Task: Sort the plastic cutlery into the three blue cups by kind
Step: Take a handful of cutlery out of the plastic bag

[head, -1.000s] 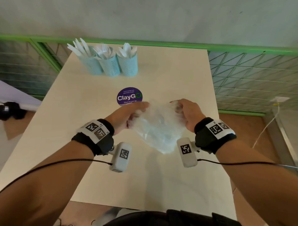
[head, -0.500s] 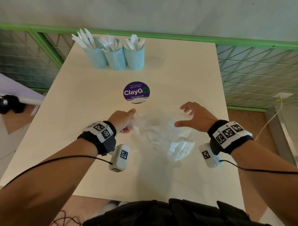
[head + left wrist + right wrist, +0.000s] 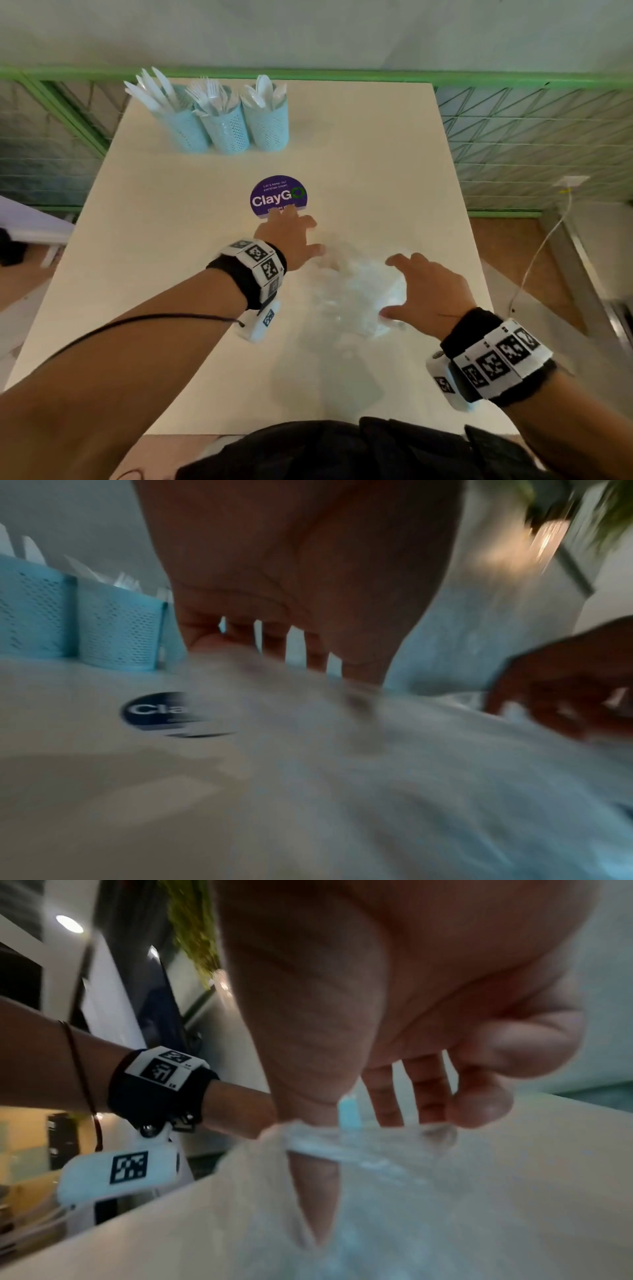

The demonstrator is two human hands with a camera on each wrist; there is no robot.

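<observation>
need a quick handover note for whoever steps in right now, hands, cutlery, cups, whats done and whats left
Left hand: open, fingers spread beside the crumpled clear plastic bag, holding nothing.
Right hand: open, fingers spread at the bag, no grip.
Three perforated blue cups stand together at the far left of the white table: knives left, forks middle, spoons right.
Done: no loose white plastic cutlery in view.
Left: the empty-looking bag on the table.

A round purple sticker (image 3: 278, 196) on the surface reads "ClayGO" in large white letters, the "O" ringed green. Smaller lines above and below are too blurred to read. From the left wrist, only "Cla" shows.
</observation>
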